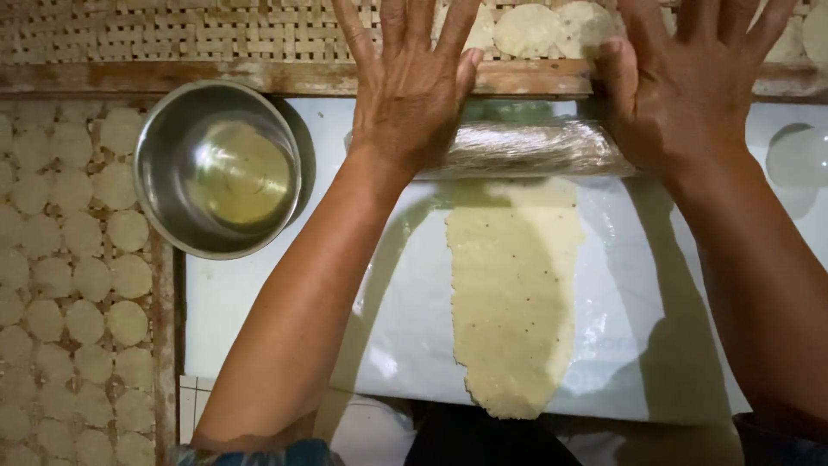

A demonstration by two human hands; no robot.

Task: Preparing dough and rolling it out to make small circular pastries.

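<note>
My left hand and my right hand press flat, fingers spread, on the two ends of a plastic-wrapped rolling pin. The pin lies across the far end of a long, thin sheet of pale speckled dough. The dough rests on a white plastic sheet and stretches from the pin toward me. Neither hand is closed around anything; the palms bear down on the roller.
A steel bowl with yellowish oil stands at the left of the sheet. Woven bamboo trays at left and along the far side hold several round dough discs. Another disc lies at the right edge.
</note>
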